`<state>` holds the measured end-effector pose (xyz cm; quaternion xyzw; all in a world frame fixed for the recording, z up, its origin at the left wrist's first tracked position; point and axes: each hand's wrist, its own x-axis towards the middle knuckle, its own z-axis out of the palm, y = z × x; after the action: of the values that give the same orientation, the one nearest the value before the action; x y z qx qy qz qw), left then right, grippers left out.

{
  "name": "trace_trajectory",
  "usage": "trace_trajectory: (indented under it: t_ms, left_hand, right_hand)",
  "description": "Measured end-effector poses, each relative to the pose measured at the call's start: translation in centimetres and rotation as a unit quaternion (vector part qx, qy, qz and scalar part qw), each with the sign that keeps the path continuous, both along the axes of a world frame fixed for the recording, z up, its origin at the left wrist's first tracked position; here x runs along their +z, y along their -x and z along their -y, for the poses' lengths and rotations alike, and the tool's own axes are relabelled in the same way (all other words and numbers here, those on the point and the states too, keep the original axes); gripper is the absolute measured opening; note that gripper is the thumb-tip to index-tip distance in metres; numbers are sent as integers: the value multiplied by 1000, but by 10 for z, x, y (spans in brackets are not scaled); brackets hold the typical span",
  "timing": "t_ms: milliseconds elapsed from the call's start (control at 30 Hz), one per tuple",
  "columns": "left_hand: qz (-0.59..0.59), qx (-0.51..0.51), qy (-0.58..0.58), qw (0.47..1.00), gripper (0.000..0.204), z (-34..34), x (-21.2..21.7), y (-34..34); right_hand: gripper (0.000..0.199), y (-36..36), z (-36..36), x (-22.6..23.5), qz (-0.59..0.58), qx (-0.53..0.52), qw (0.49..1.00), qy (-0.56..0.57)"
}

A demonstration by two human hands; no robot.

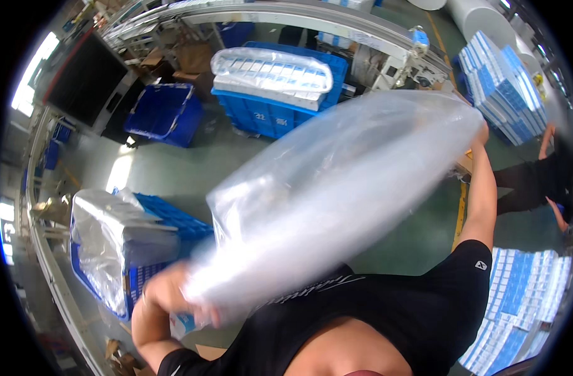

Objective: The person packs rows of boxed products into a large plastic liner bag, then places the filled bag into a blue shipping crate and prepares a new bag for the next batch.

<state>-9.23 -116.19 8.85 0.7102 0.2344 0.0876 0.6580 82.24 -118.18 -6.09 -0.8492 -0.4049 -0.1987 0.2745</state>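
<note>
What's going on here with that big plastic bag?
A person in a black shirt is holding a large clear plastic bag stretched between both hands. The left hand grips its bunched end low down, while the right hand is raised at the far end, mostly hidden behind the plastic. The bag looks blurred. Around them stand a blue plastic crate topped with a plastic-wrapped white bundle, and stacks of blue and white boxes. Another person's hands show at the right.

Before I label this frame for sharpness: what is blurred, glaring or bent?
Head view: the clear plastic bag and left hand are motion-smeared; floor glare beside the blue crates; fisheye bends the conveyor rail; the right hand is hidden behind the bag.
</note>
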Motion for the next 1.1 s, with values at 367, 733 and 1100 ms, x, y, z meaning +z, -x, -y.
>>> trace_trajectory:
  t_ms: [367, 733, 1100]
  left_hand:
    - [-62, 214, 21, 975, 41, -47, -24, 35]
    - [-282, 359, -285, 843, 25, -55, -61, 324]
    - [-391, 749, -379, 377, 29, 159, 4, 638]
  right_hand:
    - [44, 124, -121, -125, -539, 70, 814, -202]
    - [42, 534, -320, -175, -171, 535, 813, 155]
    - [36, 1245, -596, -16, -781, 565, 199, 173]
